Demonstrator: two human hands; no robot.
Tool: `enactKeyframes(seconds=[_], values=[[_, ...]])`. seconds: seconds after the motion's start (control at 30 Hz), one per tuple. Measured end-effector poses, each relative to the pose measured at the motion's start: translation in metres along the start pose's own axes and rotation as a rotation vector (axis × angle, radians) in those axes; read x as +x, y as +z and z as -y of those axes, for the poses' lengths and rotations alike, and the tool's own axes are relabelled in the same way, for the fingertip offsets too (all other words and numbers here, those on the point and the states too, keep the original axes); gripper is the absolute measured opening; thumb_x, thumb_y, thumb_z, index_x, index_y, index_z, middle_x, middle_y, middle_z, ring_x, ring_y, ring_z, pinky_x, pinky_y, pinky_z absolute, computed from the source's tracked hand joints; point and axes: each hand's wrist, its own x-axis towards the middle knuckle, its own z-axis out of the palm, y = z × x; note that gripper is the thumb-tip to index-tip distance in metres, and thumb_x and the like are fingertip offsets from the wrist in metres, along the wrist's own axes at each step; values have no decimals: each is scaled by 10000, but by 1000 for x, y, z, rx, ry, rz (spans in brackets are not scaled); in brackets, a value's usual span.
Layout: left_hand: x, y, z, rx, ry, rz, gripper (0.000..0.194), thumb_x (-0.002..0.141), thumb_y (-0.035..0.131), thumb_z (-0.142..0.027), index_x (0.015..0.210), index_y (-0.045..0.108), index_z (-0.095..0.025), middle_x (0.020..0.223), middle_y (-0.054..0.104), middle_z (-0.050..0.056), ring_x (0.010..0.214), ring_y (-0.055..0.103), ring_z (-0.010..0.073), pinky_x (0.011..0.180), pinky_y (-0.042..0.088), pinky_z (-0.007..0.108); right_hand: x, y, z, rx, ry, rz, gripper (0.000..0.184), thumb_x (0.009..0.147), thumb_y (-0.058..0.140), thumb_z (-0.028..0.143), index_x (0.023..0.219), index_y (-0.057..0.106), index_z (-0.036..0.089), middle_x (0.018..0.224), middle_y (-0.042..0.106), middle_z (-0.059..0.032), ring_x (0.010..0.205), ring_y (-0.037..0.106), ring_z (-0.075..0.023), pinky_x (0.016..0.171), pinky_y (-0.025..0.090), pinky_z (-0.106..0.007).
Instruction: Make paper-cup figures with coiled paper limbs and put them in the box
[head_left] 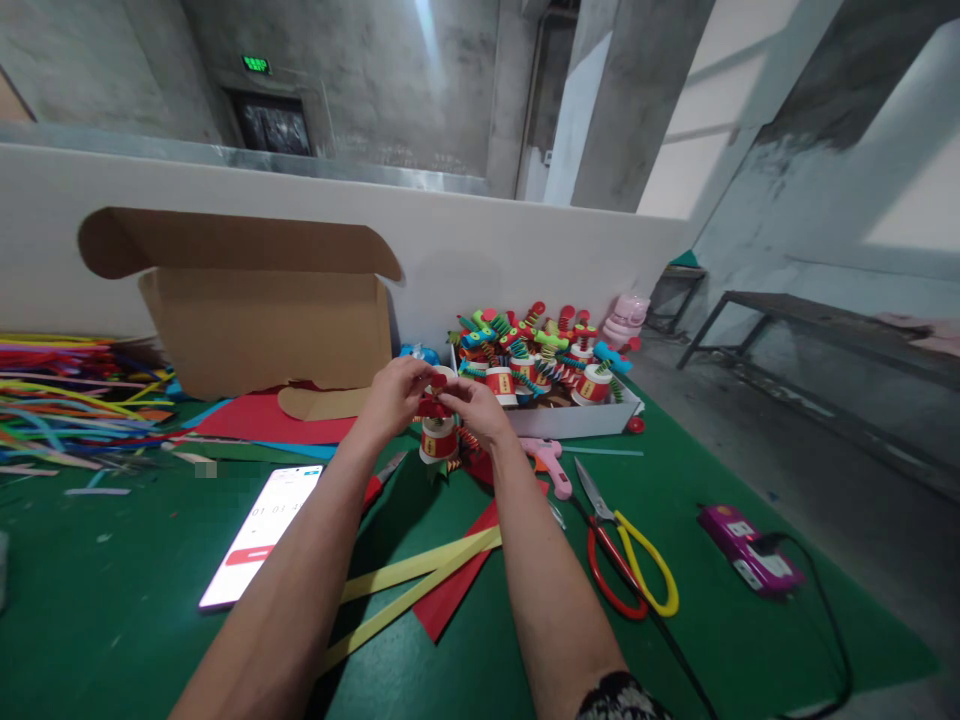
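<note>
A small paper-cup figure (438, 442) with a red label and red top pieces stands upright between my hands, above the green tabletop. My left hand (400, 396) pinches its red top from the left. From the right, my right hand (477, 406) has its fingers closed on the same red top; the fingertips partly hide it. Springy folded-paper limbs hang at the figure's side. Under my forearms lie yellow paper strips (421, 583) and a red paper piece (442, 600). A pink glue gun (551, 466) rests just right of my right wrist.
Behind the hands, a white box (577, 424) holds several similar cup figures. Large scissors (621, 550) and a purple device (750, 550) with a cable lie right. A lit phone (262, 540), coloured paper strips (67, 400) and an open cardboard box (277, 330) are left.
</note>
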Motion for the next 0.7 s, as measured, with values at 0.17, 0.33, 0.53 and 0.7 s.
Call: enactKeyframes(seconds=[0.17, 0.33, 0.53, 0.7], values=[[0, 1, -1, -3, -5, 2, 203, 865, 485, -209, 808, 677, -179, 813, 631, 52, 778, 574, 178, 699, 436, 282, 0, 1, -1, -2, 12, 2, 222, 638, 740, 271, 832, 679, 184, 823, 704, -11, 812, 652, -188, 848, 527, -361], [0, 1, 0, 5, -10, 10, 207, 863, 482, -214, 814, 679, -176, 817, 628, 53, 763, 563, 173, 690, 431, 279, 1, 1, -1, 4, 16, 2, 246, 620, 759, 297, 822, 674, 184, 826, 707, -9, 804, 652, -187, 836, 535, -355], [1, 1, 0, -1, -11, 10, 219, 867, 477, -234, 817, 685, -185, 807, 625, 48, 749, 554, 169, 686, 430, 275, 0, 1, -1, -7, 9, 10, 270, 622, 765, 322, 833, 671, 182, 844, 706, -19, 828, 650, -192, 829, 532, -351], [1, 1, 1, -4, -5, 15, 227, 869, 471, -236, 820, 686, -181, 806, 626, 52, 750, 559, 172, 690, 433, 283, 0, 2, 0, -1, 12, 8, 238, 630, 759, 304, 819, 676, 187, 830, 702, -12, 821, 649, -186, 834, 527, -348]])
